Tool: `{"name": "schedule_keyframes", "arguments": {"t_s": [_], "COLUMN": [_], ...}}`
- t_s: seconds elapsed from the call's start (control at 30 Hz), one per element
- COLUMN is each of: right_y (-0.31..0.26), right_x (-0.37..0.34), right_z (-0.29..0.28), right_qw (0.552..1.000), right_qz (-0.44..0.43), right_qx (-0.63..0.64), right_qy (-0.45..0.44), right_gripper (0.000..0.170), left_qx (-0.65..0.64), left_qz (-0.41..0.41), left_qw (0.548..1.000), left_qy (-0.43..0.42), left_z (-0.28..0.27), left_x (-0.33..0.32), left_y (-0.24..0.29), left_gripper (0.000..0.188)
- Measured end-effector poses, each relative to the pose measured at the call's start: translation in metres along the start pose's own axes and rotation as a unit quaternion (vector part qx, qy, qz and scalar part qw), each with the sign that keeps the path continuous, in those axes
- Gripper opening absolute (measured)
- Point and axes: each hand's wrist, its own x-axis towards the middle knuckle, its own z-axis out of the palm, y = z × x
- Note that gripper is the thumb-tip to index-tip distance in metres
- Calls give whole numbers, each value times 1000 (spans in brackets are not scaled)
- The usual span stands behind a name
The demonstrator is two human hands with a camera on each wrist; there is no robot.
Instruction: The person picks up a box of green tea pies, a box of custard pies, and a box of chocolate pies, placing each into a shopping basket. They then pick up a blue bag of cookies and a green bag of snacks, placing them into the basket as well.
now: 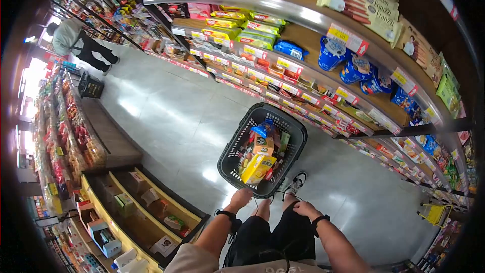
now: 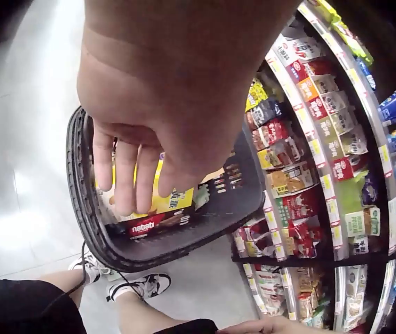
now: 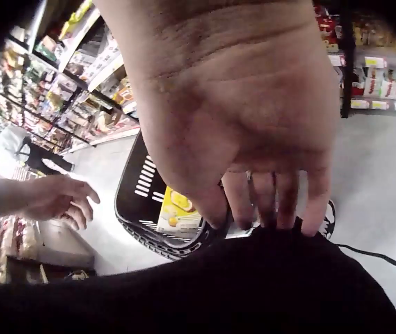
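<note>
A dark plastic shopping basket (image 1: 293, 126) stands in the aisle before the person's feet. It holds a yellow box (image 1: 257, 168), a tan box (image 1: 263, 146), a blue packet (image 1: 261, 130) and a red nabati packet (image 2: 144, 228). The left hand (image 1: 241, 198) hangs beside the basket's near rim, holding nothing; its fingers (image 2: 144, 177) are loosely extended and overlap the basket in the left wrist view. At the front of the right thigh, the right hand (image 1: 304, 209) rests its fingertips (image 3: 314, 226) against the black shorts (image 3: 253, 278).
Snack shelves (image 1: 288, 0) line the right side, with blue tubs (image 1: 333, 53) on one level. On the left are a low display bin (image 1: 151, 212) and racks of packaged goods (image 1: 68, 121). Another person (image 1: 70, 38) stands up the aisle near a second basket (image 1: 91, 86).
</note>
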Motion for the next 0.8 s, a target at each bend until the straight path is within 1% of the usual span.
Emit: {"name": "schedule_keyframes", "arguments": {"t_s": [0.07, 0.13, 0.2, 0.23, 0.27, 0.33, 0.37, 0.43, 0.47, 0.5, 0.53, 0.57, 0.6, 0.67, 0.7, 0.73, 0.77, 0.8], "right_y": [-3, 6, 16, 20, 24, 33, 33, 33, 45, 47, 35, 26, 22, 24, 19, 74, 56, 38], "right_x": [-10, -10, -17, -19, -23, -25, -30, -35, -26, -28, -34, -44, -46, -46, -51, 3, -11, -37], "right_z": [-4, -12, -19, -26, -32, -40, -43, -52, -46, -46, -51, -54, -55, -45, -42, -5, -9, -17], "right_qw": [1000, 993, 975, 964, 951, 948, 945, 946, 946, 948, 951, 946, 947, 950, 955, 991, 982, 961], "right_qz": [12, 53, 98, 121, 143, 145, 148, 150, 141, 138, 136, 146, 146, 146, 115, -86, 15, 24], "right_qx": [8, 110, 199, 236, 273, 279, 285, 277, 285, 277, 270, 283, 278, 268, 262, 37, 179, 268], "right_qy": [11, 9, 15, 25, 35, 48, 59, 74, 66, 70, 71, 67, 66, 65, 79, 94, 54, 59], "right_gripper": [31, 31, 33, 33, 34, 36, 36, 34, 35, 36, 36, 38, 37, 36, 29, 24, 24, 27], "left_qx": [4, 9, 13, 23, 53, 112, 83, 166, 209, 133, 54, 89, 168, 20, 72, 234, 145, 102], "left_qz": [20, 48, 66, 64, 86, 132, 114, 174, 204, 144, 82, 107, 190, 108, 136, 230, 229, 151], "left_qw": [1000, 999, 998, 998, 995, 985, 989, 969, 955, 980, 995, 990, 967, 994, 987, 945, 962, 983], "left_qy": [-3, 14, 22, 9, 7, 7, -35, -52, -54, -38, -25, -28, -24, -18, -42, 10, -13, 1], "left_z": [-1, -3, -4, -7, -4, 3, 7, 27, 29, 23, 21, 23, 28, 14, 10, 18, 12, 10], "left_x": [2, 2, -1, -9, -10, -7, -4, 11, 19, 3, -13, -8, 8, -22, -17, 6, 4, -10], "left_y": [6, 15, 24, 36, 36, 26, 23, -5, -4, 17, 29, 22, -1, 18, 8, -16, -23, -10], "left_gripper": [32, 33, 32, 28, 27, 24, 22, 22, 22, 23, 24, 29, 30, 30, 32, 36, 39, 40]}}
